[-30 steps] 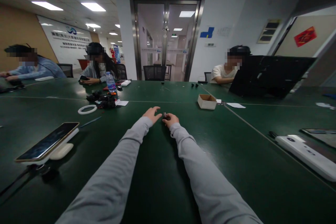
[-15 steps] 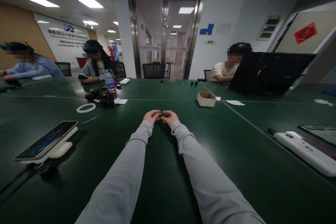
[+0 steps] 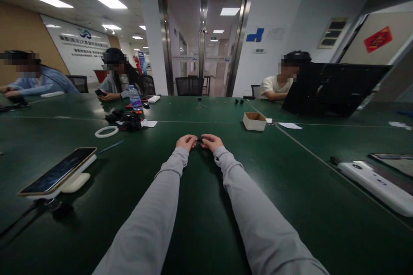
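Note:
Both my arms, in light grey sleeves, reach forward over the dark green table [image 3: 206,206]. Between my hands is a small dark object [image 3: 199,139] with a shiny bit at its left end; it is too small for me to name its kind. My left hand [image 3: 186,142] pinches its left end between thumb and fingertips. From the other side, my right hand [image 3: 211,142] has its fingertips closed on the right end. The fingers partly hide the object.
An open cardboard box [image 3: 254,122] stands ahead to the right. On the left lie a phone on a stand [image 3: 58,172], a white ring [image 3: 106,132], a thin blue tool [image 3: 110,147], black cables [image 3: 125,119] and a water bottle [image 3: 134,98]. A white device [image 3: 374,184] is at right.
My right hand has shifted slightly to the right, away from my left hand, and more of the small dark object shows between them. My left hand has stayed nearly in place.

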Demonstrator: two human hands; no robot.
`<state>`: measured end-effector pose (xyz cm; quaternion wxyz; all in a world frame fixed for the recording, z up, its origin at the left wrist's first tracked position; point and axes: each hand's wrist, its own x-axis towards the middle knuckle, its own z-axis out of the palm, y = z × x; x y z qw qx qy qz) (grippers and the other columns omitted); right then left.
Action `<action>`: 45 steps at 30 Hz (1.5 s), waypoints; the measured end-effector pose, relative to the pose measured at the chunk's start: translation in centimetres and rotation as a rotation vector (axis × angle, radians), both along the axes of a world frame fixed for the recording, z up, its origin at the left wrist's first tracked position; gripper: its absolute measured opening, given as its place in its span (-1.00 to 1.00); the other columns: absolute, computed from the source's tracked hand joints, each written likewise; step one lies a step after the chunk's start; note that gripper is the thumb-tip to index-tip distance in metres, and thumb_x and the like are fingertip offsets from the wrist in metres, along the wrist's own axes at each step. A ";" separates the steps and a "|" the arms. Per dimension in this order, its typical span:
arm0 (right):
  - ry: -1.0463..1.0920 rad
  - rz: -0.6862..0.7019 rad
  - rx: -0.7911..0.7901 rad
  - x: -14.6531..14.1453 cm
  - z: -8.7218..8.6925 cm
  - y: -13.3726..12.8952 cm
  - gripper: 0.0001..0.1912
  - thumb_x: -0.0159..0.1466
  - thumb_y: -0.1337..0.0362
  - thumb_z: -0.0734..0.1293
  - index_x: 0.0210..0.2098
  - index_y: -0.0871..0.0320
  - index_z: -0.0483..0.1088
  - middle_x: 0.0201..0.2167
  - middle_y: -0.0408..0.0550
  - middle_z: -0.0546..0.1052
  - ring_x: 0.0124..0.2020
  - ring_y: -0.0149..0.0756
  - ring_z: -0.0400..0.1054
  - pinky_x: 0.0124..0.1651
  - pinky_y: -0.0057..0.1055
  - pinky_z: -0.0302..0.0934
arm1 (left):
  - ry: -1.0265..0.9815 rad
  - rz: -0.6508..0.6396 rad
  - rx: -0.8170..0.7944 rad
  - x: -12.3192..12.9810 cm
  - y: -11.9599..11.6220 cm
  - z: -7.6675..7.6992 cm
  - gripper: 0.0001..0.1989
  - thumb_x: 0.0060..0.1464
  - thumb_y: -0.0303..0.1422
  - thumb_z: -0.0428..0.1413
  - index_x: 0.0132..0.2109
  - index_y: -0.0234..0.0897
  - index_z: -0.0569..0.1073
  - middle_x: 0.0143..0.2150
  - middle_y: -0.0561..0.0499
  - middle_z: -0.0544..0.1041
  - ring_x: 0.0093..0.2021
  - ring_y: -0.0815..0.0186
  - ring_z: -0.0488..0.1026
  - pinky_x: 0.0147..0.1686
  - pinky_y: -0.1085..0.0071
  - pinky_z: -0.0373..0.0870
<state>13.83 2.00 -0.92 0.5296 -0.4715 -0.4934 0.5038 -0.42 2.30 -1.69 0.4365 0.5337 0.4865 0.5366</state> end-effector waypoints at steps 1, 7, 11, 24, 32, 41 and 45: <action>0.011 0.015 0.003 0.1 0.0 0.0 -0.76 0.02 0.47 0.33 -0.28 0.23 0.39 -0.48 -0.14 0.44 -0.59 -0.53 0.37 -0.40 -0.51 0.37 | -0.004 0.000 0.009 0.0 0.0 0.0 -0.79 -0.13 -0.33 0.13 -0.31 -0.37 0.46 -0.52 0.01 0.47 -0.54 0.45 0.40 -0.52 0.53 0.37; 0.068 0.070 0.018 0.3 -0.2 0.1 -0.73 0.02 0.52 0.31 -0.26 0.22 0.40 -0.49 -0.14 0.43 -0.55 -0.50 0.39 -0.33 -0.48 0.38 | 0.001 0.017 0.006 -0.3 -0.1 0.3 -0.83 -0.14 -0.34 0.12 -0.37 -0.37 0.44 -0.59 0.05 0.44 -0.59 0.46 0.35 -0.55 0.52 0.32; 0.079 0.079 0.027 0.3 -0.4 0.2 -0.71 -0.01 0.53 0.33 -0.27 0.21 0.42 -0.44 -0.12 0.43 -0.55 -0.49 0.39 -0.34 -0.47 0.39 | 0.028 0.025 0.011 -0.4 -0.1 0.4 -0.82 -0.14 -0.32 0.11 -0.39 -0.37 0.45 -0.62 0.06 0.43 -0.61 0.47 0.34 -0.57 0.54 0.30; 0.095 0.124 0.056 0.6 -1.1 0.7 -0.69 -0.06 0.49 0.37 -0.28 0.18 0.43 -0.36 -0.07 0.46 -0.51 -0.46 0.40 -0.36 -0.46 0.40 | 0.074 0.032 -0.036 -0.4 0.4 0.1 -0.76 -0.12 -0.24 0.10 -0.43 -0.38 0.42 -0.65 0.04 0.42 -0.66 0.48 0.32 -0.63 0.57 0.26; 0.073 0.146 0.078 0.7 -1.0 0.7 -0.69 -0.04 0.48 0.37 -0.26 0.20 0.42 -0.39 -0.06 0.46 -0.49 -0.44 0.41 -0.35 -0.45 0.39 | 0.137 0.086 -0.051 -0.4 0.4 0.1 -0.71 -0.09 -0.20 0.06 -0.46 -0.39 0.43 -0.62 0.00 0.45 -0.66 0.47 0.34 -0.61 0.53 0.29; 0.038 0.137 0.094 0.4 -0.9 0.5 -0.68 -0.02 0.47 0.35 -0.23 0.21 0.41 -0.32 -0.02 0.46 -0.48 -0.44 0.41 -0.32 -0.40 0.39 | 0.202 0.115 -0.069 -0.2 -0.1 0.6 -0.65 -0.06 -0.13 0.00 -0.49 -0.37 0.41 -0.61 -0.02 0.45 -0.65 0.45 0.34 -0.62 0.53 0.28; -0.013 0.119 0.129 0.2 -0.7 0.5 -0.66 -0.03 0.47 0.35 -0.22 0.20 0.41 -0.30 -0.01 0.45 -0.50 -0.46 0.40 -0.35 -0.40 0.39 | 0.253 0.167 -0.085 -0.3 -0.2 0.8 -0.63 -0.06 -0.10 -0.02 -0.51 -0.35 0.41 -0.62 -0.01 0.46 -0.65 0.45 0.34 -0.61 0.52 0.28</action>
